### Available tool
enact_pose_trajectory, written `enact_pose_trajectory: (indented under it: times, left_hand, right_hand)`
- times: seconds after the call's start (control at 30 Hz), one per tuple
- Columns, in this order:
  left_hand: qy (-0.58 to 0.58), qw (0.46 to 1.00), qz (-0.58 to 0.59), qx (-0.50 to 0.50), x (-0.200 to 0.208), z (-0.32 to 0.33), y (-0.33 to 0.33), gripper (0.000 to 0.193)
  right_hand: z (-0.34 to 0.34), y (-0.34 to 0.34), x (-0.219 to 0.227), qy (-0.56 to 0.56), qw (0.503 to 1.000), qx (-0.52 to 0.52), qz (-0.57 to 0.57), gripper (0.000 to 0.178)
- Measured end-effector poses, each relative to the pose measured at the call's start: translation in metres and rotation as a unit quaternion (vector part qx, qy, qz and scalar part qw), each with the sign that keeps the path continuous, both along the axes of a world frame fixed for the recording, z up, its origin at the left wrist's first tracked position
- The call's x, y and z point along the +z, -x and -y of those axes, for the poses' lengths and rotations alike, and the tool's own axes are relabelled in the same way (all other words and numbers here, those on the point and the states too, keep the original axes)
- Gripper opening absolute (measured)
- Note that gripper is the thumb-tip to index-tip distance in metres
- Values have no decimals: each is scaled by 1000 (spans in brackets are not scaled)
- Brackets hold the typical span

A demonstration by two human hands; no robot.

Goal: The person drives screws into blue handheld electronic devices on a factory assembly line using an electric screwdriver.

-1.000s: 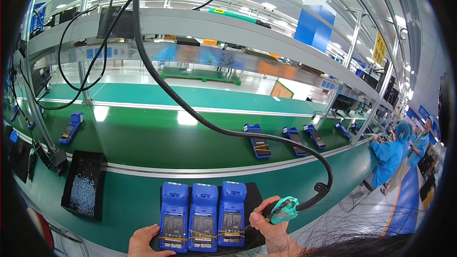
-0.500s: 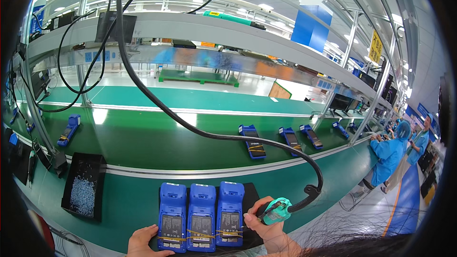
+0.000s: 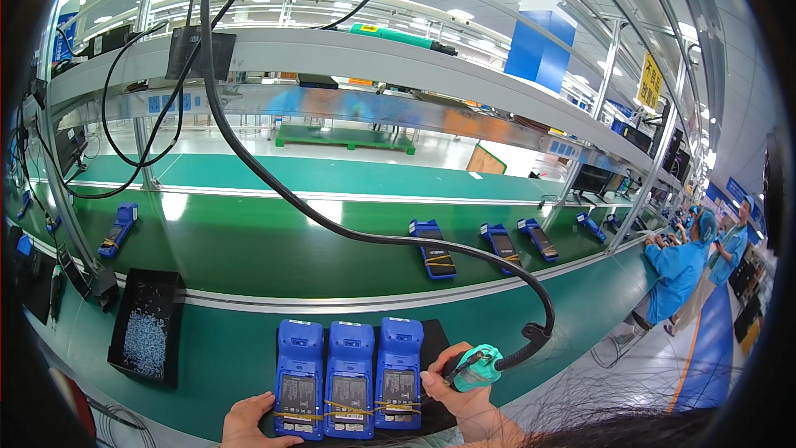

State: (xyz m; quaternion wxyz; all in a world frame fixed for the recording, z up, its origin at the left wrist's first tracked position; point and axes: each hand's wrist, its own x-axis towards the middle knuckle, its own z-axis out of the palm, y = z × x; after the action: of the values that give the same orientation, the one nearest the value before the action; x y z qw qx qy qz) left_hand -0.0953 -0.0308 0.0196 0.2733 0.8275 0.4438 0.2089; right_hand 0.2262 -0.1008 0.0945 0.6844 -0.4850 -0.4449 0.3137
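Blue plastic handheld terminals lie backs up in a row on a black mat [image 3: 438, 352] over the green surface [image 3: 228, 344]: the left terminal [image 3: 299, 377], middle terminal [image 3: 349, 380] and right terminal [image 3: 399, 377], with yellow rubber bands [image 3: 349, 408] across their lower parts. At three o'clock from the middle one, the right hand [image 3: 466, 402] is closed around a teal corded tool, apparently an electric screwdriver [image 3: 478, 369]. Over the last second it has edged toward nine o'clock; its fingertips are now just beside the right terminal, though contact cannot be told. The left hand [image 3: 249, 423], at eight o'clock, has stayed by the left terminal's lower corner, thumb and fingers apart. The row keeps its order, so only the tool's position seems altered. At one o'clock, a banded terminal [image 3: 433, 249] on the conveyor belt [image 3: 290, 257] sits slightly farther left, perhaps partly because the view shifted.
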Motion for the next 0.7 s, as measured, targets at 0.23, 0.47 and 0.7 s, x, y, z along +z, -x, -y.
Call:
enact_pose_trajectory:
  times: [0.23, 0.47, 0.7]
  left_hand:
    - [-7, 1000, -1, 5, -3, 1, 0, 87]
    - [-66, 995, 72, -29, -11, -8, -5, 91]
    - [-13, 962, 143, -231, 56, 17, -44, 59]
  right_hand:
    - [6, -1, 3, -48, 999, -3, 10, 29]
    - [34, 12, 26, -51, 996, 29, -61, 36]
    - [35, 5, 7, -86, 991, 87, -47, 29]
